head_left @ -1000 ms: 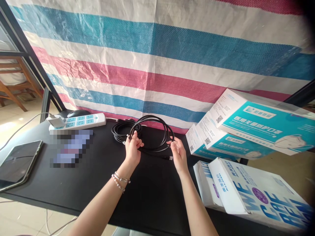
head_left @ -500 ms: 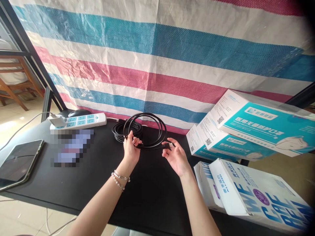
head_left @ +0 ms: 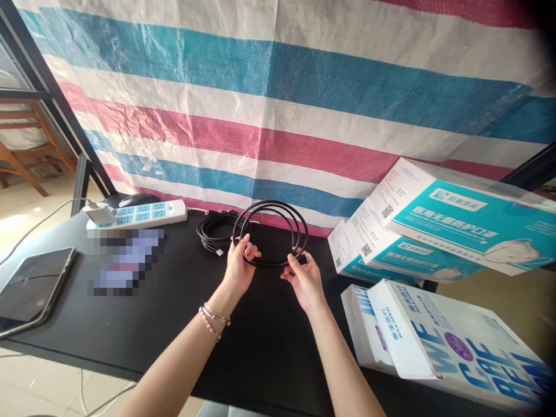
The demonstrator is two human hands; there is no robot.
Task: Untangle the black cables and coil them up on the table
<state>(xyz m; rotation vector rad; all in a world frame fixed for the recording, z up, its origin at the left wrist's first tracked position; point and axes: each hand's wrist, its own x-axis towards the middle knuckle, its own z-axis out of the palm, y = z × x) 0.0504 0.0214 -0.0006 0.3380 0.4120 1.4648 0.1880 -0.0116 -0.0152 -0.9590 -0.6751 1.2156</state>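
Observation:
Between my hands a black cable (head_left: 301, 223) is wound into wide loops, raised above the dark table. My left hand (head_left: 241, 259) pinches the left side of the loops, thumb on top. At their lower right, my right hand (head_left: 304, 277) grips the cable between thumb and fingers; a dark end piece shows partly behind the fingers. Behind my left hand, a second coil of black cable (head_left: 211, 233) lies on the table, a pale connector at its front edge.
A white power strip (head_left: 174, 212) with a plugged-in adapter lies at the back left, near a tablet (head_left: 37, 289). Mask boxes (head_left: 452, 214) are stacked at the right, with white cartons (head_left: 434, 336) in front. A striped sheet (head_left: 260, 139) hangs behind the table (head_left: 174, 324).
The cable loops and my left hand have shifted right, uncovering more of the coil behind. My right hand has moved slightly left and closed onto the loops.

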